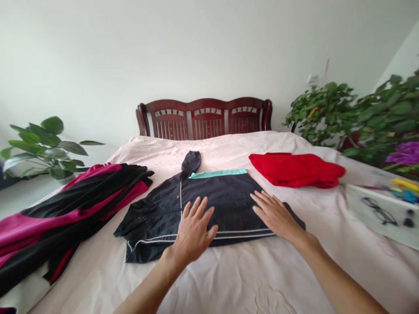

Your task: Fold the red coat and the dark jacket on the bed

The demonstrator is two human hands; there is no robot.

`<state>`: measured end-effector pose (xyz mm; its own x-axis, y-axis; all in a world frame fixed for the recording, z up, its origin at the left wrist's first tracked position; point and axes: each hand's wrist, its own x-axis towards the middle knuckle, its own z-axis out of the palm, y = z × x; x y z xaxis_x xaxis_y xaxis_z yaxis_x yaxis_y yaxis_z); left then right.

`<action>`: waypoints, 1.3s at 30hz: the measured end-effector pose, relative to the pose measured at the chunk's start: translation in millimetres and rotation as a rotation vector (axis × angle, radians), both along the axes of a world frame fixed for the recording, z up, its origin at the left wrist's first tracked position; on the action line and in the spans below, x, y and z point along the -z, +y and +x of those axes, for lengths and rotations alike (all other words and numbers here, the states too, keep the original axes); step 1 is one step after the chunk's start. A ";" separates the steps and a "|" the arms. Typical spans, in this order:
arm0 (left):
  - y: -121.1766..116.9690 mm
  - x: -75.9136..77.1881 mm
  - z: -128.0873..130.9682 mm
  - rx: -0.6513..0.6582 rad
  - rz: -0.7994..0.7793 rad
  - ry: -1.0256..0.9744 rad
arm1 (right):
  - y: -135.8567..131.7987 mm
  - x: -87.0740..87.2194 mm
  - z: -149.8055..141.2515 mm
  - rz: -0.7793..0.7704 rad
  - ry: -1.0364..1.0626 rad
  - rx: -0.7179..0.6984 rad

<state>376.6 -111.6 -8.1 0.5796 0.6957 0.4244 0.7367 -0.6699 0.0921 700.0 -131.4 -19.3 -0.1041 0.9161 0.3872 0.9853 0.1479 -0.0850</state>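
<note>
A dark navy jacket (225,198) with white piping and a light teal strip (218,173) along its far edge lies spread on the bed. One dark sleeve or hood-like end (190,162) sticks out beyond the strip. My left hand (195,229) is over the jacket's near middle, palm down, fingers spread. Over its right part is my right hand (273,213), flat with fingers stretched out. Neither hand grips anything. Whether the palms press on the cloth or hover just above it, I cannot tell.
Black and magenta clothes (81,209) are heaped at the left. A folded red garment (294,170) lies at the right, near a white board (376,209) bearing glasses (379,212). Behind stands a wooden headboard (206,117). Potted plants (49,148) flank the bed (222,283).
</note>
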 end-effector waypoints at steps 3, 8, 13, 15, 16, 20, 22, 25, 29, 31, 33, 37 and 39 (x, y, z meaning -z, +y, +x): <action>7.0 18.7 8.1 0.020 -0.032 0.074 | 5.5 16.5 7.0 -0.020 -0.127 0.054; 14.2 46.1 -12.9 0.035 -0.153 0.152 | 6.0 47.5 38.2 -0.128 -0.126 0.147; 13.2 51.8 -18.8 0.017 -0.186 0.146 | 5.3 50.7 40.8 -0.119 -0.151 0.162; 12.4 51.5 -17.2 0.003 -0.186 0.145 | 5.1 49.1 38.6 -0.118 -0.154 0.166; 11.8 51.1 -16.5 -0.002 -0.186 0.145 | 5.1 48.8 38.0 -0.121 -0.155 0.169; 8.7 47.8 -14.6 -0.024 -0.184 0.159 | 5.4 51.0 38.3 -0.116 -0.166 0.186; 7.3 45.8 -14.1 -0.033 -0.184 0.170 | 5.7 52.6 39.0 -0.111 -0.174 0.189; 6.7 44.5 -13.8 -0.042 -0.185 0.179 | 6.2 53.3 39.3 -0.115 -0.161 0.188; 7.8 46.0 -13.8 -0.046 -0.189 0.184 | 6.5 52.2 38.7 -0.122 -0.128 0.204; 8.3 47.0 -13.9 -0.046 -0.190 0.184 | 6.6 51.5 38.3 -0.123 -0.119 0.208; 8.4 47.6 -14.1 -0.046 -0.190 0.182 | 6.8 51.1 38.0 -0.124 -0.118 0.207; 8.3 47.5 -14.5 -0.043 -0.189 0.176 | 7.1 50.6 37.7 -0.133 -0.134 0.207; 8.3 47.4 -14.6 -0.040 -0.189 0.172 | 7.0 50.6 37.7 -0.135 -0.142 0.211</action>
<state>362.0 -103.3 -55.4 0.6023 0.7771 0.1826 0.7780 -0.6226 0.0837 737.7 -124.4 -69.9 0.0498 0.9656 0.2552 0.9966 -0.0650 0.0512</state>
